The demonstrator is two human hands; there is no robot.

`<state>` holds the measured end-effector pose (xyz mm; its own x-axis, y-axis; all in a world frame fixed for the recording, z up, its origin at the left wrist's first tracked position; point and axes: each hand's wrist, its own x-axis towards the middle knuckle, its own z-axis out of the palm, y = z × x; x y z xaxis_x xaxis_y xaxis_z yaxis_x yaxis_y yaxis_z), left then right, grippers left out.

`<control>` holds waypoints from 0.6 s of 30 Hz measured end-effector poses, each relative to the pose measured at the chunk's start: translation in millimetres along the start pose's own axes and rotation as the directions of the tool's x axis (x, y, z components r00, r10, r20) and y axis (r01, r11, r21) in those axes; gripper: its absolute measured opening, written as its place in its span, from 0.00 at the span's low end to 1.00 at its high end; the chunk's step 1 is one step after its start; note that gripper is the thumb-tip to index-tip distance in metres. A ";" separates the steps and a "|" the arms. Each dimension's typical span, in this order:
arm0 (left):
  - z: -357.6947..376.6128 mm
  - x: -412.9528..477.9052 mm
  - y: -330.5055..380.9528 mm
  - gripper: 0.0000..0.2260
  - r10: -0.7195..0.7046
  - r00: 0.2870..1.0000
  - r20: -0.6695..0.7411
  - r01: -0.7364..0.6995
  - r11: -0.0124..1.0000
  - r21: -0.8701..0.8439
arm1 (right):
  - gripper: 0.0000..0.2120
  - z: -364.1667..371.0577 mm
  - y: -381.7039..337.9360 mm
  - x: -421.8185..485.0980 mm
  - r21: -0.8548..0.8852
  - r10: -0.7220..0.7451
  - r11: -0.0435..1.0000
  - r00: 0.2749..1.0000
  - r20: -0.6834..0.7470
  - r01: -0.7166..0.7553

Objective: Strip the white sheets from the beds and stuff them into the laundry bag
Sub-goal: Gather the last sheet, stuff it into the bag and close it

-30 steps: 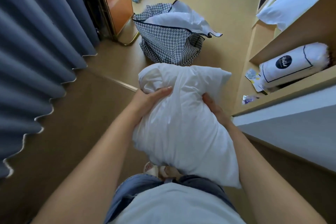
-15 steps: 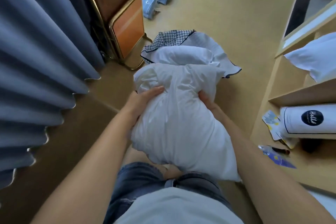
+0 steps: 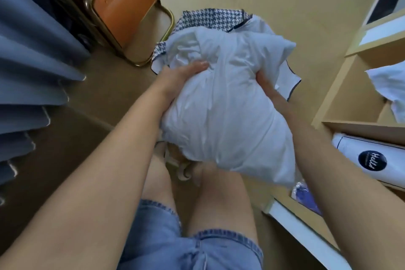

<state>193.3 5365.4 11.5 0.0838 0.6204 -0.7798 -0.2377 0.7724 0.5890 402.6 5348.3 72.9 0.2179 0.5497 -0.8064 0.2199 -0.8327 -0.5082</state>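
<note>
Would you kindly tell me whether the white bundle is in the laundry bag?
Out: the left hand and right hand hold the white bundle over the laundry bag.

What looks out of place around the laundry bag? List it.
Dark-edged white fabric flops out over the laundry bag's right side, not tucked in; sheet or lining, I cannot tell. A crumpled blue wrapper lies loose by the shelves at right. The sheet bundle held above looks fine.
</note>
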 end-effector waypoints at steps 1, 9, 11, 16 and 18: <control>6.1 19.0 -3.9 0.32 -0.012 0.999 -0.037 0.010 0.999 -0.046 | 0.16 -5.7 -5.9 28.3 -0.051 -0.012 0.999 1.000 -0.003 0.011; 55.0 105.8 -66.0 0.52 -0.216 0.954 -0.209 0.138 0.934 -0.331 | 0.18 -36.9 -31.1 175.4 -0.384 0.142 0.922 0.958 0.248 -0.037; 62.6 128.3 -84.9 0.57 -0.262 0.933 -0.247 0.146 0.902 -0.405 | 0.17 -34.8 -39.3 203.2 -0.552 0.137 0.834 0.963 0.234 0.016; 74.4 192.0 -161.0 0.60 -0.393 0.863 -0.317 0.136 0.786 -0.602 | 0.32 -0.7 -56.9 277.4 -0.852 0.143 0.443 0.917 0.372 0.277; 86.8 181.0 -151.2 0.55 -0.416 0.808 -0.417 0.097 0.792 -0.602 | 0.37 14.2 -51.4 293.5 -0.893 0.019 0.279 0.928 0.372 0.352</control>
<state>328.5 5372.7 -200.3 -0.2372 0.1232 -0.9636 -0.7630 0.5903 0.2633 441.7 5551.5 -141.9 -0.1471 0.4698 -0.8705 0.9876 0.0206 -0.1557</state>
